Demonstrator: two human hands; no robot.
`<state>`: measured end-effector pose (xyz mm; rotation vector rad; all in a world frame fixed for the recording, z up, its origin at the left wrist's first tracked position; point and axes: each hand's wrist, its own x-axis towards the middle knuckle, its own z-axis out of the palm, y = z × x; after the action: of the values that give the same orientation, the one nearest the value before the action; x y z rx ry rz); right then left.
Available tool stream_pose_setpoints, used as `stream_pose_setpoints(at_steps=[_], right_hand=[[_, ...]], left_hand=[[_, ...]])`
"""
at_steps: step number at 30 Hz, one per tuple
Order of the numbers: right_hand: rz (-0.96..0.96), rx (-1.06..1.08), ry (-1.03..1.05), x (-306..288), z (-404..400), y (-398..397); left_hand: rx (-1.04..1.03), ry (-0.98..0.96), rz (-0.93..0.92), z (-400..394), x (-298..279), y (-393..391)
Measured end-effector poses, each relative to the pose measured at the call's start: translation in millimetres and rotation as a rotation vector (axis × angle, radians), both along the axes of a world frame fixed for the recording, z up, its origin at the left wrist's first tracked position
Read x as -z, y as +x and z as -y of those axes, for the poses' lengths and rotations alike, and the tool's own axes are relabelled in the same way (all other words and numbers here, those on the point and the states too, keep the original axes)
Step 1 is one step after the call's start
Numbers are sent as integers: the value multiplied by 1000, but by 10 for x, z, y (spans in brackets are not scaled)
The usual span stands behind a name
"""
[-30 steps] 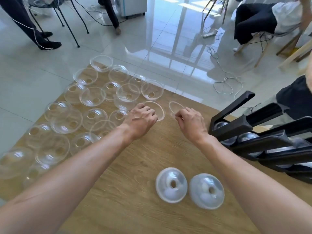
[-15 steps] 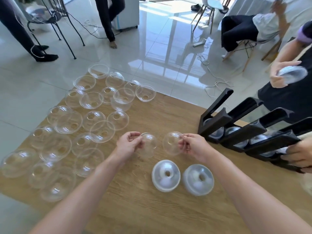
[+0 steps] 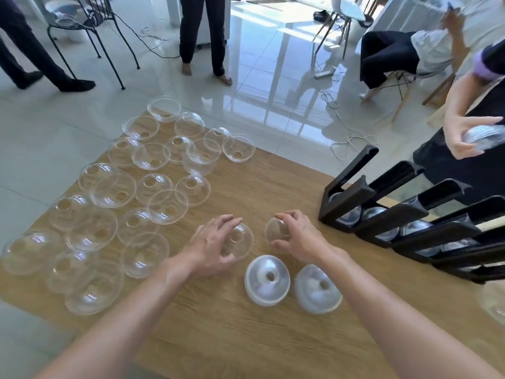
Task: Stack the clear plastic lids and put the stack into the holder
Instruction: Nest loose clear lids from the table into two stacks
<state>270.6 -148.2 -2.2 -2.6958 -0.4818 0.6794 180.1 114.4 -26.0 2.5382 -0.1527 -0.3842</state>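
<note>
My left hand (image 3: 211,242) grips a clear dome lid (image 3: 241,240) over the wooden table (image 3: 246,335), fingers curled round its rim. My right hand (image 3: 296,237) holds a second clear lid (image 3: 274,231) a short way to the right; the two lids are apart. Just in front of my hands two stacks of lids (image 3: 267,280) (image 3: 317,289) sit dome up on the table. Several loose clear lids (image 3: 114,190) cover the table's left half. The black slotted holder (image 3: 393,214) lies at the right, with lids showing in its slots.
Another person's hand (image 3: 461,135) holds a lid stack at the far right, beyond the holder. Other people, chairs (image 3: 90,28) and cables (image 3: 344,132) are on the tiled floor past the table's far edge.
Both hands picked a lid each from the far middle of the table and drew them back toward me, above the two stacks. The camera tilted up.
</note>
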Motion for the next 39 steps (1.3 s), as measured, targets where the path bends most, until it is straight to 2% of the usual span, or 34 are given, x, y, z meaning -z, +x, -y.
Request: stream_pose_setpoints(at_steps=[4,8,14,24,32,36,39], right_hand=[[27,-74,-92,90,-43,-32],[13,-96,-100,131,-42,-42],[89,-48,-33,-77,57,-44],[228,54,92,-682,693,-518],[183,61,87,-527,916,-1123],[153,60,45,-401,892,-1274],[100,106,102,-327,918,-1348]], left_hand=[[130,171,-5,35,133,70],[157,253,-1,64,182,152],[102,192,17,69,48,180],[57,48,155,192,-631,-49],[81,-8,101,569,-620,-436],[89,21,97,671,-634,-486],[70,38,112,747,-640,-473]])
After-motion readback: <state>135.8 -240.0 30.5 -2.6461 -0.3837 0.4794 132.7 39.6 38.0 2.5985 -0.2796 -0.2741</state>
